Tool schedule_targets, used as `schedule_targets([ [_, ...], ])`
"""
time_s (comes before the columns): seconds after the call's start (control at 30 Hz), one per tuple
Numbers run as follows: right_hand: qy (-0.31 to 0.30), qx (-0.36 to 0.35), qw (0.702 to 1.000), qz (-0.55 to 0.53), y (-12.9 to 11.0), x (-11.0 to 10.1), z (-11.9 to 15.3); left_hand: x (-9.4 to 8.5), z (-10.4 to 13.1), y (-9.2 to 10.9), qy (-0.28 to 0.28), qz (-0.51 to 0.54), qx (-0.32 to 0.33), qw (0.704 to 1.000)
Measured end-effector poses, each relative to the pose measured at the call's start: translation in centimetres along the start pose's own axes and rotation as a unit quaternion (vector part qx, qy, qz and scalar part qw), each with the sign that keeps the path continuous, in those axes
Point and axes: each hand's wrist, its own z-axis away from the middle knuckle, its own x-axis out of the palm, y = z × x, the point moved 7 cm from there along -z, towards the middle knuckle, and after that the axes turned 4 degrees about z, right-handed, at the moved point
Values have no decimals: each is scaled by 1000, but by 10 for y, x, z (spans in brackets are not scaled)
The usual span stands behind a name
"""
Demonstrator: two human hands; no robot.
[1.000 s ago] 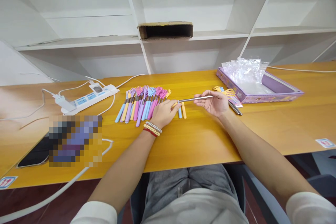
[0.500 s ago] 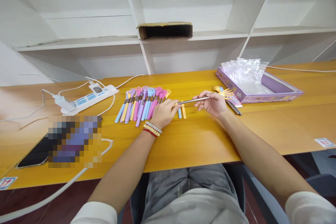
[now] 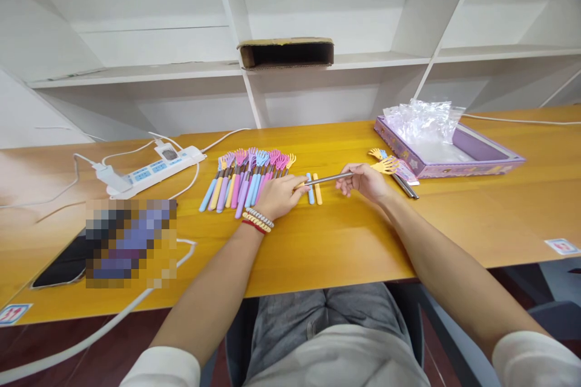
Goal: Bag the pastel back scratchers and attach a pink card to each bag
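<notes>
A back scratcher with a bare metal rod [image 3: 330,179] and a yellow hand-shaped head [image 3: 385,165] spans the space between my hands. My left hand [image 3: 280,196] is closed around its left end, where a bit of yellow shows at the fingers. Near the head, my right hand [image 3: 367,182] has its fingers curled round the rod. Just beyond my left fingers lie a blue handle [image 3: 310,191] and a yellow handle [image 3: 318,190]. A row of colourful back scratchers [image 3: 249,184] rests left of them, partly covered by my left hand.
Behind my right hand lie more metal rods [image 3: 405,186] and another yellow scratcher head [image 3: 376,153]. A purple box [image 3: 472,168] holds clear plastic bags [image 3: 422,121]. To the left are a power strip [image 3: 157,172], cables and a phone [image 3: 59,266]. White shelves [image 3: 381,60] stand behind.
Both hands have shifted slightly to the left with the back scratcher. More of the blue and yellow handles now shows.
</notes>
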Motion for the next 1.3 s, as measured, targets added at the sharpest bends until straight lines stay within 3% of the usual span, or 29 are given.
schedule_targets([
  [0.93, -57, -62, 996, -41, 0, 6, -4, 2, -1, 14, -44, 58, 25, 997],
  [1.07, -4, -30, 999, -45, 2, -4, -6, 4, -3, 12, -38, 38, 20, 998],
  [1.2, 106, -61, 989, -83, -8, -31, -1, 0, -5, 5, -18, 12, 7, 1000],
  [1.3, 139, -76, 982, -106, -14, -45, 3, -4, -5, -1, -7, 0, 0, 1000],
])
